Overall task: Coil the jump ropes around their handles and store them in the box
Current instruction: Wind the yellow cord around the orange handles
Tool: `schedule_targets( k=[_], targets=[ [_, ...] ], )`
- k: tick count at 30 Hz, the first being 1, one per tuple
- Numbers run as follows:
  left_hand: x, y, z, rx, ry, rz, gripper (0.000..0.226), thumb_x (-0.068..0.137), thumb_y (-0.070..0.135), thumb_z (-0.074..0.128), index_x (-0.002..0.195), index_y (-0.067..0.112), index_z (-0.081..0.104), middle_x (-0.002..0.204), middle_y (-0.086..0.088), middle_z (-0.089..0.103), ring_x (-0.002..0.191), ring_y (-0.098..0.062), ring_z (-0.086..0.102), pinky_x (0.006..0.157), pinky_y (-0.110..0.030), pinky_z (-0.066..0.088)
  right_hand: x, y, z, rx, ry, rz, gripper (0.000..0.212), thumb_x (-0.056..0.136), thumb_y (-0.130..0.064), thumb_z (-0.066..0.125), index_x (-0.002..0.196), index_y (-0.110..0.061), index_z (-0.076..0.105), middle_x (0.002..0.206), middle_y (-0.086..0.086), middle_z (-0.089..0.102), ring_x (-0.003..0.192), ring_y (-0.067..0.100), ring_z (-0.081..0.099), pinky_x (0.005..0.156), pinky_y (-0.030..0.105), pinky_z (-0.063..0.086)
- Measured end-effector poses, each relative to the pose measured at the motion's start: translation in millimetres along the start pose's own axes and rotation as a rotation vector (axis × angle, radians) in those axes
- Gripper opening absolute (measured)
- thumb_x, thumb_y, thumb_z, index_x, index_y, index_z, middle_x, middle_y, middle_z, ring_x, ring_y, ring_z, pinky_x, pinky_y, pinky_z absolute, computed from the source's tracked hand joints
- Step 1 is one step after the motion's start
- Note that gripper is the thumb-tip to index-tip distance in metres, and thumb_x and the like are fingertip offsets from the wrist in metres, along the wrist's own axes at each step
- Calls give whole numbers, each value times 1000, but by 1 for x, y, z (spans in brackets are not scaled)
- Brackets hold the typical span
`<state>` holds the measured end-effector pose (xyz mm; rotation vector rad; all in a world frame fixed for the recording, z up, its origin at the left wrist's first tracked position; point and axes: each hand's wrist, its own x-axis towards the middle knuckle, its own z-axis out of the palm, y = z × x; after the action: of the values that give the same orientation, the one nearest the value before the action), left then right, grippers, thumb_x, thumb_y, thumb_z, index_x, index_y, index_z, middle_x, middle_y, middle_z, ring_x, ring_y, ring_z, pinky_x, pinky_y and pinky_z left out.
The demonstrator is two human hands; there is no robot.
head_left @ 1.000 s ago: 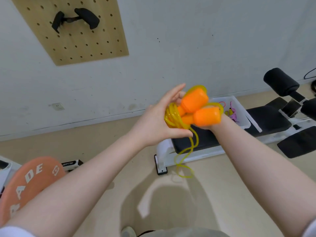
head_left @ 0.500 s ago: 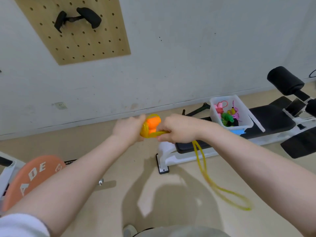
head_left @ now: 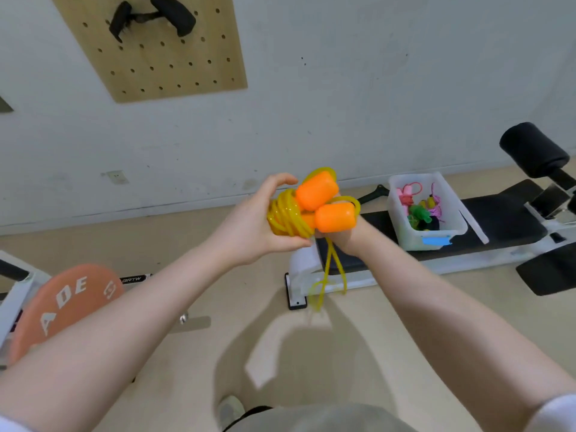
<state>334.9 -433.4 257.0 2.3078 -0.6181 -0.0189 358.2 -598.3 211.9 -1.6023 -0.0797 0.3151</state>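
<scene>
In front of my chest I hold a jump rope with two orange handles pressed side by side. Yellow rope coils wrap their lower part. My left hand cups the coils, thumb underneath and fingers curled over the top. My right hand grips the handles from behind and is mostly hidden by them. A short loop of the yellow rope's tail hangs below the hands. The clear plastic box sits on the bench to the right, with several coiled ropes in pink, green and yellow inside.
A black padded workout bench on a white frame runs along the right. An orange weight plate leans at the left. A wooden pegboard with a black grip hangs on the wall. The beige floor lies below my arms.
Half a second ago my hands were lower and the rope trailed in a long loop to the floor. Now they are raised, more rope is wound on, and only a short loop hangs.
</scene>
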Motion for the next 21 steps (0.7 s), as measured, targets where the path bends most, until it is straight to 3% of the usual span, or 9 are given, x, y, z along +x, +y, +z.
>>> schedule_targets(
  k=[2,5,7,10,12,14,17,21],
  targets=[
    [0,-9,6,-140,65,-38,72,60,19,86,115,34,41,97,24,52,80,8,52,71,2,35,2,16,15,-77,19,-34,22,78,-6,43,60,-16,34,54,0,36,51,10,33,52,22,27],
    [4,-23,15,-261,171,-151,70,64,16,84,122,27,46,102,13,59,80,17,54,73,1,37,0,24,26,-80,23,14,30,98,-10,34,69,-17,38,53,-5,32,40,1,27,41,15,22],
    [7,-32,20,-88,194,-195,72,67,24,83,129,23,47,107,7,61,90,2,58,70,-4,35,-4,20,28,-201,-18,24,32,99,-8,30,70,-17,39,58,-2,31,37,-1,29,41,14,24],
    [13,-54,20,113,151,-326,73,71,31,79,134,22,43,119,-4,62,111,-23,55,76,-20,35,-14,13,27,-672,-159,-14,24,98,-9,34,76,-14,43,64,1,44,48,9,38,45,16,30],
    [14,-73,15,282,24,-455,70,73,35,76,133,22,41,122,-8,60,114,-28,53,81,-30,41,-23,9,27,-981,-306,-35,20,98,-17,38,82,-9,46,67,5,48,61,23,43,53,27,34],
    [10,-80,13,515,-162,-511,66,75,40,72,130,23,40,121,-11,60,113,-32,54,82,-36,45,-31,-5,28,-1218,-410,-87,21,96,-25,45,85,-9,52,63,2,39,70,25,41,50,31,27],
    [0,-66,31,816,-344,-318,65,82,44,63,136,26,32,118,-14,60,108,-34,57,83,-34,43,-28,-36,22,-1421,-403,-239,26,91,-36,53,93,-11,62,65,-1,39,72,21,42,49,28,25],
    [-11,-34,47,896,-420,73,67,86,46,55,141,21,26,112,-10,62,105,-32,58,89,-32,37,-15,-63,-3,-1400,-303,-331,33,75,-49,69,79,-16,67,57,-5,48,61,11,44,49,28,29]
  ],
)
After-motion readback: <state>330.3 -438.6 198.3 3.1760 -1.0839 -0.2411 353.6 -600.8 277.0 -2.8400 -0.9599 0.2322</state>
